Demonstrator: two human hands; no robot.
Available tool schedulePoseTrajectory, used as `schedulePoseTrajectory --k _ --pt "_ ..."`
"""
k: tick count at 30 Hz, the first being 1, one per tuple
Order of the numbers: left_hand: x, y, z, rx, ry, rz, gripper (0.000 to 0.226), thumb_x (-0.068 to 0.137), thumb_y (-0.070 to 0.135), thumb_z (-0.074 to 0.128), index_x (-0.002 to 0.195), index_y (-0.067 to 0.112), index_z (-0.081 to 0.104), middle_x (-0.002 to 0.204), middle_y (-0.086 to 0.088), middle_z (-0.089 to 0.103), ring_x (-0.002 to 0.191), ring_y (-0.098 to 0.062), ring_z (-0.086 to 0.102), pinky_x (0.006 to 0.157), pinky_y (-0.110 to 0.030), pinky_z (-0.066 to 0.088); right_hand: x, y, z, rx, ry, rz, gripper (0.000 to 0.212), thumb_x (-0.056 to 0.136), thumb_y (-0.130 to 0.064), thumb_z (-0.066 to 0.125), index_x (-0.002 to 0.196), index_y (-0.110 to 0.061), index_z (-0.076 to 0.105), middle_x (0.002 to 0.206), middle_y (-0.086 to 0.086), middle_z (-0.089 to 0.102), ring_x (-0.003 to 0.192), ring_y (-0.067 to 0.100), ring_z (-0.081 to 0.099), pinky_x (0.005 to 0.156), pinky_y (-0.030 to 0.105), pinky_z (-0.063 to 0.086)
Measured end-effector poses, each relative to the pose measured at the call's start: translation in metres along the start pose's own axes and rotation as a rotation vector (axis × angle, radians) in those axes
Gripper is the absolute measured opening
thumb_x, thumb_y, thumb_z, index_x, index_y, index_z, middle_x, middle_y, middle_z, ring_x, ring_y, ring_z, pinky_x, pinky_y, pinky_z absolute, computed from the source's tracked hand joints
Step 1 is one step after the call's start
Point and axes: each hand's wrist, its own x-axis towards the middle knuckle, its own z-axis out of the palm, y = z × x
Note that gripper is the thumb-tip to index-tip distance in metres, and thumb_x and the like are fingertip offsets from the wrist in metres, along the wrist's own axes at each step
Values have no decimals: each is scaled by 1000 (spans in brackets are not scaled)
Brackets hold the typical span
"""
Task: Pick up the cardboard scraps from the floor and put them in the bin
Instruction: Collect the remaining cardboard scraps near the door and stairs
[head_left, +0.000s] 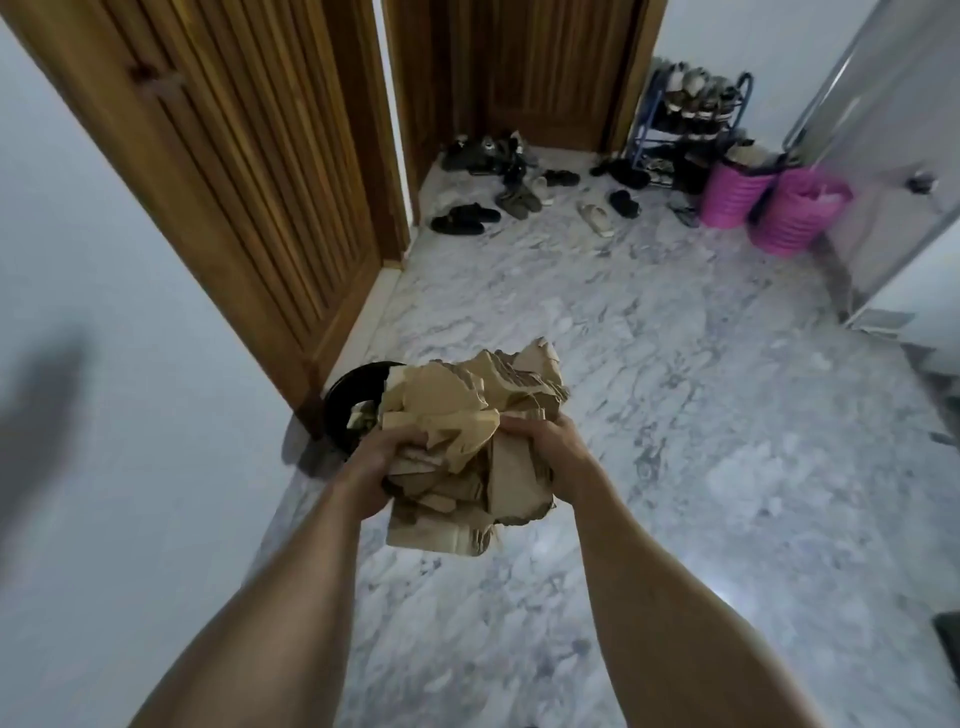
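The fingers (402, 439) of the left hand (376, 470) are curled around the left edge of a bundle of cardboard scraps (467, 452) and clamp it from that side. The fingers (519, 428) of the right hand (553, 452) are curled over the right edge of the same bundle and clamp it from the opposite side. The bundle is held between both hands, clear of the floor (675, 415), with both bare forearms extended forward.

The scraps are torn, creased brown pieces stacked loosely. The upper pieces project away from the person; a flatter piece hangs below the hands toward the person.

The bin (348, 410) is black and round. It stands on the floor at the base of a wooden door frame (270, 291), against the white wall (104, 364). The far left edge of the bundle overlaps the bin opening in the head view. Pale material is visible inside the bin; its nature cannot be determined.

The floor is grey-white marble tile. At the far end, loose shoes and sandals (467, 218) lie scattered in front of a second wooden door (519, 67). A blue shoe rack (685, 124) stands in the corner beside it. Two pink baskets (769, 208) stand just to the right of the rack, touching each other.
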Motion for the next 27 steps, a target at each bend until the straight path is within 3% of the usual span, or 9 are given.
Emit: schedulePoseTrajectory --k 2,4,6,8,10,15,18,22,27 --pt "20 20 -28 -56 31 37 18 89 -1 53 82 5 68 62 -8 74 54 -19 70 55 -26 57 41 -6 36 -17 -55 19 22 74 -5 82 94 -9 74 93 13 76 82 28 72 72 40 61" --pt "49 38 -54 -73 103 99 25 88 -8 53 78 12 66 59 -2 73 59 -22 69 59 -29 57 85 -11 70 -55 -97 36 23 74 -6 82 96 -7 76 97 15 76 87 31 72 82 48 60" --pt "94 54 -81 -59 160 118 17 82 -2 60 95 4 70 78 -10 77 83 -37 71 71 -33 57 139 -14 100 -92 -117 56 25 74 -8 82 98 -4 76 98 17 76 85 31 72 83 50 59" --pt "159 59 -117 -78 182 89 52 69 12 70 119 -3 66 106 -25 73 101 -45 68 75 -36 60 201 -13 127 -121 -146 73 27 75 -8 80 100 -2 75 98 18 75 82 31 71 77 47 59" --pt "217 62 -149 -59 244 27 69 58 19 76 120 -6 63 108 -26 73 96 -40 70 70 -35 62 268 -7 155 -156 -196 121 25 74 -8 80 98 -2 76 92 19 74 79 31 69 74 48 59" --pt "357 33 -211 -87 358 -114 48 80 11 72 126 5 62 129 -25 63 116 -42 63 101 -56 50 425 42 203 -283 -269 268 19 68 -8 79 87 -7 76 89 22 73 77 34 68 75 50 58" --pt "438 -4 -245 -99 332 -153 34 80 5 70 114 11 68 124 -27 64 115 -46 63 97 -57 49 500 98 219 -342 -263 285 15 76 0 72 87 -10 74 84 13 72 74 29 67 67 39 56" --pt "534 -71 -284 -109 390 -200 62 56 13 76 118 10 67 107 -19 72 102 -39 68 81 -43 54 583 194 225 -389 -235 361 34 60 -16 81 94 -15 76 93 12 76 87 35 71 79 50 60" --pt "615 -149 -308 -112 330 -207 53 70 5 71 123 7 65 95 -3 74 87 -19 69 63 -23 54 654 283 226 -459 -109 422 38 66 -18 77 103 -11 73 93 10 73 88 32 70 80 48 59"
